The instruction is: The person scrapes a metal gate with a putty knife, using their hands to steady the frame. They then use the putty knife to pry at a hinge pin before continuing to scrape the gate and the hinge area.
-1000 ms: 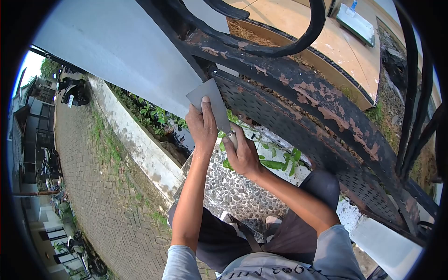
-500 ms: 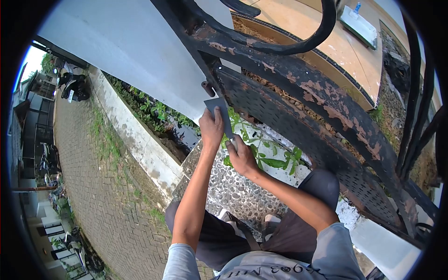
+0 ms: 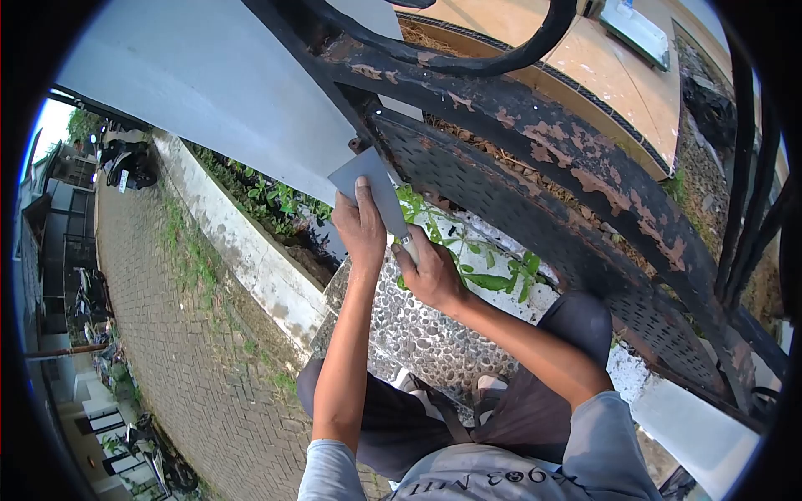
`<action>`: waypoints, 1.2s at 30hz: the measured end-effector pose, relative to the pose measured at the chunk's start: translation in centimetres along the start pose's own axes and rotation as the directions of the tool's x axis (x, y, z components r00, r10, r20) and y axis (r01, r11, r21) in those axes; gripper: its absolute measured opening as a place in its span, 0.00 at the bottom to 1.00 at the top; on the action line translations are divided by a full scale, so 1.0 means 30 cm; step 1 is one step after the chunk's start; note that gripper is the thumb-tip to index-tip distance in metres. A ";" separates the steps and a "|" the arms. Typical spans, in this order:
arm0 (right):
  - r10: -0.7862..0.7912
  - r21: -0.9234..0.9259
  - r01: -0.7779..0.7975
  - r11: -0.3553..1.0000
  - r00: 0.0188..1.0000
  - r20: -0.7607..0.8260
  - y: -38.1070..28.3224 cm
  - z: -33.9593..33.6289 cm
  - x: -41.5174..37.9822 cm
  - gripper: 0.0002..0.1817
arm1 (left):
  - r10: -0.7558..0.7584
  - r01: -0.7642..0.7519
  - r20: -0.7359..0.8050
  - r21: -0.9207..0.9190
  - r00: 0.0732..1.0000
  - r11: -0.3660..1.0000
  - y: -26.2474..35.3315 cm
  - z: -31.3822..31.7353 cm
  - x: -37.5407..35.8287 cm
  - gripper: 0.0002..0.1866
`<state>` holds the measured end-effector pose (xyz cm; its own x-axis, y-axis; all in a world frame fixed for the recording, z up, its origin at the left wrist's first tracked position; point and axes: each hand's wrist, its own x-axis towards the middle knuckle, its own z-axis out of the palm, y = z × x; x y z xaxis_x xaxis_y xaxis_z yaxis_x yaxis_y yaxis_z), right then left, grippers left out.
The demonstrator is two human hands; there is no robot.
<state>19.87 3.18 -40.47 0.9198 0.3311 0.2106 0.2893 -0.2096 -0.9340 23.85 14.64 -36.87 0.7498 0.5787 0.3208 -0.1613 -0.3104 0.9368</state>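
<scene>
Okay, so from my end both hands are on the scraper [image 3: 378, 196], which sits near the middle of my view, just beside the lower corner of a black metal frame [image 3: 585, 179]. The right hand [image 3: 432, 271] has its fingers closed around the pale handle [image 3: 409, 247], a pretty snug hold. The left hand [image 3: 361, 234] has the wide grey blade pinched narrow, one digit flat on the face and the rest tucked behind it, mostly hidden from me. Blade's tilted, wide edge toward the upper left. Can't tell if that edge is actually touching the metal.

Frame's rough, btw: paint flaked off in brownish-pink patches, with a perforated panel [image 3: 501, 192] along its lower side. Big pale panel [image 3: 209, 92] up and left of the hands, leafy green plant [image 3: 522, 271] right of them, pebbled slab [image 3: 409, 321] below. Off left I've got brick paving [image 3: 167, 284] and parked motorbikes [image 3: 125, 163].
</scene>
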 end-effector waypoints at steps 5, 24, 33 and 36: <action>0.157 -0.072 -0.150 0.986 0.982 0.106 0.088 0.009 0.013 0.15 | -0.135 0.128 0.109 0.064 0.985 0.990 -0.105 0.023 -0.002 0.20; 0.182 -0.035 -0.180 0.983 0.976 0.116 -0.034 -0.047 0.034 0.12 | -0.079 0.077 0.038 0.057 0.996 0.995 -0.023 0.035 0.020 0.17; 0.115 -0.016 -0.114 0.993 0.988 0.100 -0.088 -0.075 0.054 0.13 | -0.074 0.077 0.071 -0.039 0.995 0.996 0.014 0.026 0.039 0.18; 0.211 -0.154 -0.189 0.970 0.968 0.138 0.017 -0.029 0.017 0.16 | -0.267 0.264 0.034 0.064 0.963 0.962 -0.149 0.030 -0.024 0.17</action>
<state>20.71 2.43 -40.59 0.9147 0.4029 -0.0327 0.1471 -0.4072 -0.9014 24.61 14.92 -41.41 0.7868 0.6148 0.0545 0.0837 -0.1939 0.9774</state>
